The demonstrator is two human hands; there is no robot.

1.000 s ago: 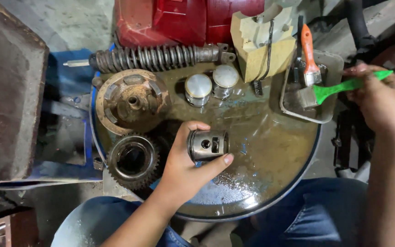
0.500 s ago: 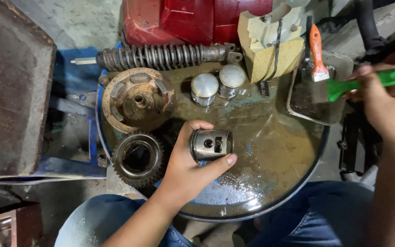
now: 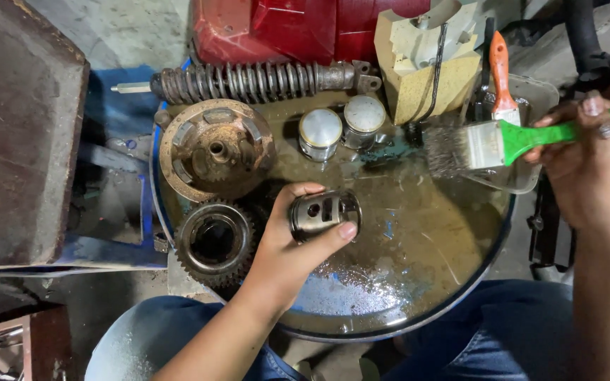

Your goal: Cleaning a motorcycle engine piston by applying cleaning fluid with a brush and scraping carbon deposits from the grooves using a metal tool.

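My left hand (image 3: 292, 247) grips a grey metal piston (image 3: 324, 214) on its side, above the oily round drum lid (image 3: 418, 275). My right hand (image 3: 591, 169) holds a green-handled paintbrush (image 3: 495, 141) at the right, its bristles pointing left over the lid's upper right part, near a clear shallow tray (image 3: 531, 106). Two more pistons (image 3: 319, 132) (image 3: 363, 120) stand upright at the lid's far side, between the two hands.
A rusty clutch hub (image 3: 214, 148) and a dark gear (image 3: 213, 241) lie on the lid's left. A coil spring shock (image 3: 248, 81) lies along the back edge. An orange-handled brush (image 3: 500, 70), a beige block (image 3: 425, 63) and a red tank (image 3: 284, 28) sit behind. My knees in jeans flank the drum.
My right hand has lifted the green brush out of the tray and swung it left over the lid. The left hand has kept hold of the piston, turning it a little.
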